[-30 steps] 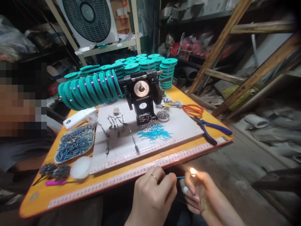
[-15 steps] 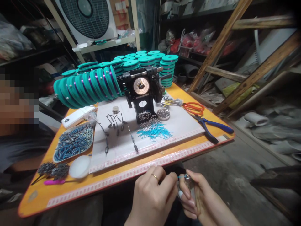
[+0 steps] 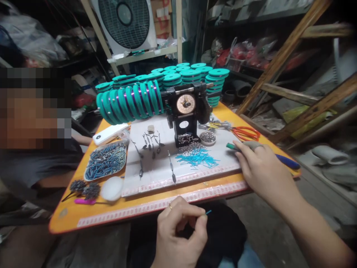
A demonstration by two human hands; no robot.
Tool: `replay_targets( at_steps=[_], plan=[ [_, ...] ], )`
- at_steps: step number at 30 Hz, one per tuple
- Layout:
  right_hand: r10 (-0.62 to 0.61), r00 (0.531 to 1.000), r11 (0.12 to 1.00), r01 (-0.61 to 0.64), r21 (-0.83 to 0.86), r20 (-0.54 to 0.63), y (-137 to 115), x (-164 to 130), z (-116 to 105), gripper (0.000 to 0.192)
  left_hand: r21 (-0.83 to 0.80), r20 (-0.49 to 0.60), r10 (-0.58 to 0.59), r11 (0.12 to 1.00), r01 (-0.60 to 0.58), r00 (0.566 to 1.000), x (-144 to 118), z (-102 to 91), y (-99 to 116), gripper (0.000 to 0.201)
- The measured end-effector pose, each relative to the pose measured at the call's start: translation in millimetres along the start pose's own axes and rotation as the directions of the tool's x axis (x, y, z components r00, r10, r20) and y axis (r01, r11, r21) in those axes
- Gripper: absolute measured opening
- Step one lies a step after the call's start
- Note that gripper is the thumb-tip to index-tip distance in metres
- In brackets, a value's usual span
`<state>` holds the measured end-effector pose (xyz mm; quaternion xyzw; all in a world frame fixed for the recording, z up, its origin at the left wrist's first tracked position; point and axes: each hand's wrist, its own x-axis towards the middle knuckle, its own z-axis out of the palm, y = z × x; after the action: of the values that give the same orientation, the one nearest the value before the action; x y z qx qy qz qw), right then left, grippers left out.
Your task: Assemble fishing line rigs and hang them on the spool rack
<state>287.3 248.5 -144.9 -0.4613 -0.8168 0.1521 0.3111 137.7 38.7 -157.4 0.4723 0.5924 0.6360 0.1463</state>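
Note:
Low at the table's front edge, my left hand pinches a thin blue tube between thumb and forefinger; its end sticks out to the right. My right hand reaches over the right side of the white board, fingers closed around a small green-ended object whose other parts are mostly hidden. Beneath that hand lie pliers with a blue handle, their jaws covered. Left of it spread a heap of thin blue tubes and small silver beads.
A black winding device carries a row of green spools. More stacked green spools stand behind. A dish of metal bits, orange-handled scissors and a tray of blue-grey pieces surround it. A person sits at left.
My right hand has left my left hand and moved up and right over the board. The left hand still pinches the blue tube. The view has shifted, moving the table rightward.

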Motion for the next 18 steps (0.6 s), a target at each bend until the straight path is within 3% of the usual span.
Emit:
replay_targets(
  at_steps=[2, 5, 7, 8, 12, 16, 18],
  plan=[
    [-0.091, 0.995, 0.995, 0.090, -0.040, -0.032, -3, 8, 9, 0.062, -0.053, -0.032, -0.071, 0.996, 0.069, 0.997, -3, -3.3, -1, 0.010],
    [-0.232, 0.961, 0.973, 0.231, -0.025, -0.147, -28, -10, 12, 0.051, -0.109, -0.054, -0.133, 0.986, 0.127, 0.990, -4, -8.9, -2, 0.009],
    [-0.336, 0.923, 0.934, 0.353, 0.064, -0.187, -52, -35, 8, 0.030, -0.145, -0.057, -0.147, 0.980, 0.138, 0.987, -4, -12.4, -3, 0.009],
    [-0.387, 0.911, 0.894, 0.408, 0.187, -0.143, -65, -47, 5, 0.022, -0.163, -0.055, -0.144, 0.977, 0.134, 0.988, -3, -13.9, -4, 0.008],
    [-0.421, 0.907, 0.791, 0.369, 0.489, -0.005, -96, -80, 5, 0.026, -0.189, -0.019, -0.090, 0.978, 0.085, 0.996, -2, -18.6, -8, 0.009],
    [-0.325, 0.944, 0.764, 0.230, 0.603, 0.052, -97, -81, 13, 0.016, -0.085, 0.002, -0.067, 0.994, 0.066, 0.998, 2, -23.1, -6, 0.012],
    [-0.352, 0.935, 0.733, 0.244, 0.635, 0.046, -97, -77, 12, 0.015, -0.021, 0.028, -0.059, 0.998, 0.059, 0.998, 5, -25.1, -4, 0.014]
  ],
)
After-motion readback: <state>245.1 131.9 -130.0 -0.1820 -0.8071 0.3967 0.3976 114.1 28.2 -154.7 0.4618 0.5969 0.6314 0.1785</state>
